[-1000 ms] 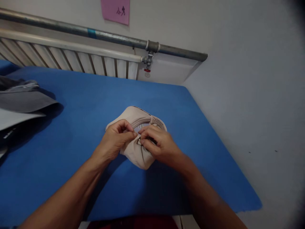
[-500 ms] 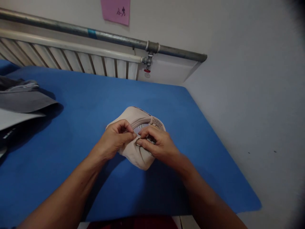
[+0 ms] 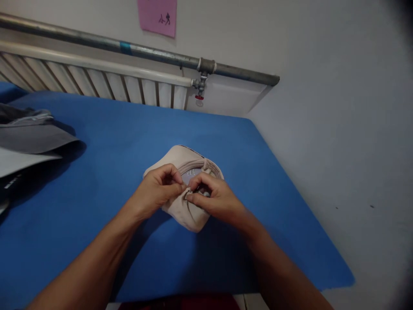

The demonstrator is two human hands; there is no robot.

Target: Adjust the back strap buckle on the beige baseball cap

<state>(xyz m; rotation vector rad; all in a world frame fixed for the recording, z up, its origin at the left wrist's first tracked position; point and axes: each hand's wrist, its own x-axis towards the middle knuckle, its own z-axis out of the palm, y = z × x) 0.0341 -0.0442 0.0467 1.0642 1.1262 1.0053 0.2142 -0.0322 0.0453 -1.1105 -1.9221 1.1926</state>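
Note:
A beige cap (image 3: 190, 218) lies on the blue tabletop (image 3: 109, 150) in front of me, its opening turned upward and its inner band showing. My left hand (image 3: 158, 185) pinches the near edge of the opening between thumb and forefinger. Close beside it, my right hand (image 3: 217, 193) is closed on the same edge, where the fabric is bunched. The fingertips of both hands almost meet. Whatever small part lies between them is mostly hidden. Some print shows on the lining inside the cap.
Grey and dark caps (image 3: 38, 135) are piled at the left edge of the table. Behind it run a white radiator (image 3: 112, 84) and a metal pipe (image 3: 161, 54) with a red-handled valve (image 3: 199, 97). A pink note (image 3: 158, 17) hangs above; a wall (image 3: 338, 129) borders the right side.
My right fingers have shifted slightly at the cap's edge, and the bunched fabric there is pinched a little differently. The cap and left hand have hardly moved.

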